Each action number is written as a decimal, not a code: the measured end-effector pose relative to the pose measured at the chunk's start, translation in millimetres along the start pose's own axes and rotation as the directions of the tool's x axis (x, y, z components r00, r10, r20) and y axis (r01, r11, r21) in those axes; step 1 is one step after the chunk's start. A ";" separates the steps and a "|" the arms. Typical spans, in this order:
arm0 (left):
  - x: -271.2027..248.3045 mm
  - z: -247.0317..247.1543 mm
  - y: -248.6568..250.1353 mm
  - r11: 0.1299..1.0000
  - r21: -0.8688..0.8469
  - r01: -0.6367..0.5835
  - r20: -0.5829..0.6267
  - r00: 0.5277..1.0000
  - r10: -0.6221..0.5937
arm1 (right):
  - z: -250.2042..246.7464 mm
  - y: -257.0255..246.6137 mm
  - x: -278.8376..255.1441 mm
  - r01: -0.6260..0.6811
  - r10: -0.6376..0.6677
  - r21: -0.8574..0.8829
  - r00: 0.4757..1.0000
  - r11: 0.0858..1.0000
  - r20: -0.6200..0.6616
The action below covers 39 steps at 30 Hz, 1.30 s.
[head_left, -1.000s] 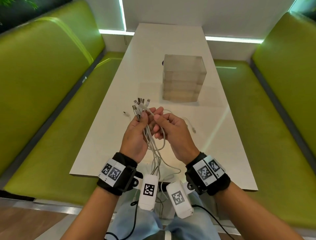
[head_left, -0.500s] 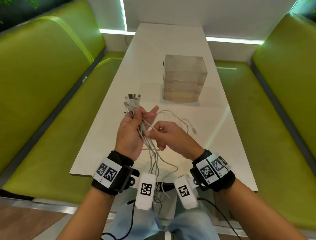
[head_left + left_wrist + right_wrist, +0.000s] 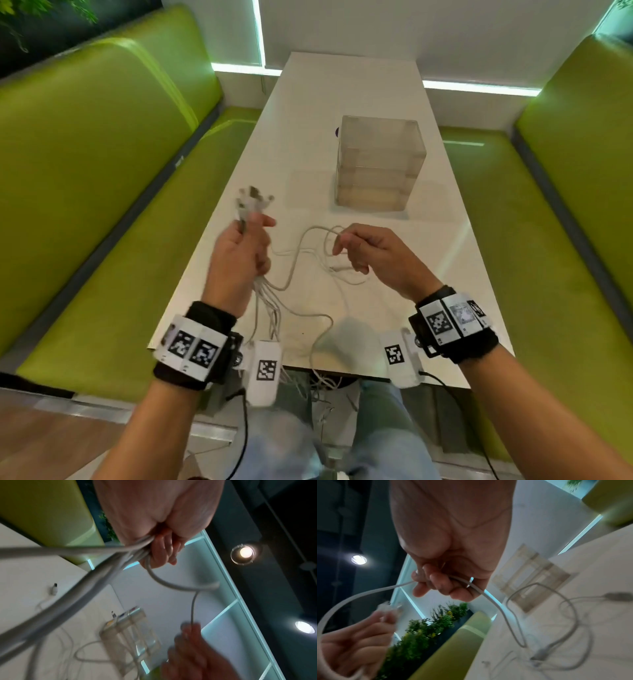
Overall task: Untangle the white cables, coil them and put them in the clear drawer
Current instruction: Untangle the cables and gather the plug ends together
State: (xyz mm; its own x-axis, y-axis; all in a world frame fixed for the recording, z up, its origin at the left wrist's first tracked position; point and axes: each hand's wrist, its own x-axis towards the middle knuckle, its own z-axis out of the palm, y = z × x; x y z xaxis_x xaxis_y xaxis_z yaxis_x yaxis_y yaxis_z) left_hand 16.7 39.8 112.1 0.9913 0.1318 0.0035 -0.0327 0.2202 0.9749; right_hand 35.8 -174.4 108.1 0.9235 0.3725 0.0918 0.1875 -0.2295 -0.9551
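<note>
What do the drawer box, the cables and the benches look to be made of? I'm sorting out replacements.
Clear drawer unit: probably acrylic or similar hard plastic, see-through with a frosty sheen. White cables: flexible, matte rubbery plastic jackets, bending in soft loops; the connector ends are blurred. Green benches: likely vinyl or faux leather, smooth, with glossy highlights.

One clear drawer unit (image 3: 380, 164), two green benches (image 3: 85, 178), several tangled white cables (image 3: 301, 260), uncountable.

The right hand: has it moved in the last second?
Yes. The right hand has pulled one cable rightward, away from the left hand, now below the clear drawer unit.
</note>
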 end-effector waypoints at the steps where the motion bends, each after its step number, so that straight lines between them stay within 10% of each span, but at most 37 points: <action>1: -4.8 7.7 -4.0 0.998 0.058 0.008 0.046 0.999 -0.011 | 5.6 -6.3 1.0 0.010 -0.010 0.020 1.000 1.000 -0.002; 11: -20.1 34.9 -13.9 0.993 -0.105 0.051 0.278 0.960 -0.020 | 33.2 -16.4 0.6 0.059 -0.060 -0.011 0.985 0.998 -0.161; 22: -7.0 25.5 -4.4 0.981 -0.174 -0.090 -0.053 0.995 0.082 | 25.5 -3.8 -1.9 -0.022 0.075 -0.240 0.974 0.970 0.213; 27: -3.1 16.5 -1.1 0.975 -0.110 -0.194 -0.069 0.980 0.188 | 16.2 11.5 8.7 -0.057 0.049 -0.227 0.998 0.972 -0.040; 39: -9.8 30.5 -8.4 0.989 0.147 -0.013 0.172 0.985 -0.013 | 12.0 -26.6 30.9 0.124 -0.156 -0.256 0.982 0.959 -0.107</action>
State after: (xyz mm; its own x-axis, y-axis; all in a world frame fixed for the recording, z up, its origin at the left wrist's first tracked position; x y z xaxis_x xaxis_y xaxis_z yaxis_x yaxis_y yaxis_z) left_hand 11.1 7.2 110.7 0.9988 -0.0395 0.0292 -0.0262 0.0736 0.9969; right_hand 55.3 -146.0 132.9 0.9134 0.3052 0.2694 0.3804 -0.4043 -0.8318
